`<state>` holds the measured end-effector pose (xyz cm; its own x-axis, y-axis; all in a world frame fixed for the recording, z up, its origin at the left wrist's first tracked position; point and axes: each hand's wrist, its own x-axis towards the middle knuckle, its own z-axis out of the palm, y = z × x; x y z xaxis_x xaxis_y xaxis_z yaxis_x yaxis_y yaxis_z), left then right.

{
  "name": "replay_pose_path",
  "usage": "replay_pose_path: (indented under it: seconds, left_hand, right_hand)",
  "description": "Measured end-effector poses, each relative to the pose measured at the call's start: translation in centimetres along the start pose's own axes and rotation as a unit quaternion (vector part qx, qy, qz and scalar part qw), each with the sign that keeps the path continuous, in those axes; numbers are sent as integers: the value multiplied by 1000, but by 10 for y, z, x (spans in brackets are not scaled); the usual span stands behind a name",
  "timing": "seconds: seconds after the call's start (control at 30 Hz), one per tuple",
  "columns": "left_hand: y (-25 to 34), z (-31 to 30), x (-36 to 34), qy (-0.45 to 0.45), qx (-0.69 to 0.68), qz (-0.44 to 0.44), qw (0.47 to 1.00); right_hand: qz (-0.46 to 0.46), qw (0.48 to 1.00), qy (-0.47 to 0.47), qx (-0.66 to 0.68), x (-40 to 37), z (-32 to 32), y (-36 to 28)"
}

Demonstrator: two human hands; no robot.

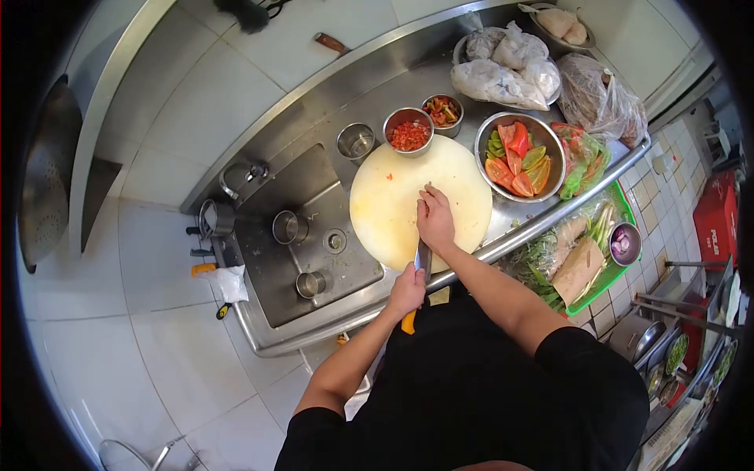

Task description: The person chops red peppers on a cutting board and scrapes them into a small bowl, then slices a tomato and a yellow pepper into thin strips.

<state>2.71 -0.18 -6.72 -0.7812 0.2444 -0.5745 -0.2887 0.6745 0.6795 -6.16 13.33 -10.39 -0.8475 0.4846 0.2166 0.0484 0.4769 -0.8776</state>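
My left hand point(408, 290) is wrapped round the orange handle of a knife point(424, 257) at the near edge of a round white chopping board point(377, 208). The knife's blade points up over the board, partly hidden beside my right hand point(436, 220). That hand rests on the middle of the board with its fingers together; what they hold, if anything, is too small to name. At the board's far edge stands a metal bowl of chopped red pepper point(410, 135). A small red piece lies on the board. Right of it is a larger bowl of cut peppers point(519, 157).
A sink point(259, 275) with metal cups lies left. Behind the board stand an empty cup point(356, 142) and a small bowl of mixed peppers point(442, 114). Bagged food point(510, 67) is at the back right. A green tray point(624, 206) of vegetables sits beyond the counter's front edge.
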Motion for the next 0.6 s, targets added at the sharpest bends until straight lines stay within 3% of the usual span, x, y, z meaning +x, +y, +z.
replay_pose_path:
  seconds: [0.1,0.13,0.17,0.3,0.37,0.4,0.47,0.53,0.6]
  left_hand:
    - [-1,1,3,-47,-27,11,998]
    - [-9,5,10,-30,9,81,996]
    - [-18,8,15,-10,43,150,988]
    - [31,-21,-1,18,68,173,982]
    - [55,-40,-2,117,148,257,948]
    - [66,-51,1,124,146,262,946]
    - [87,-72,13,66,67,175,980]
    - [97,-89,17,74,64,176,980]
    - [107,-108,6,38,43,102,993]
  right_hand:
    - [56,996,56,51,4,-5,2]
    - [97,988,81,92,7,-9,-1]
    - [95,988,81,88,10,-12,-5]
    - [42,984,146,91,40,-21,-39]
    - [-10,984,160,75,66,-20,-63]
    - [-18,984,161,77,79,-15,-70]
    - [-56,984,158,64,105,-5,-84]
    - [-81,981,164,69,129,9,-90]
    - [-86,984,143,54,155,18,-91]
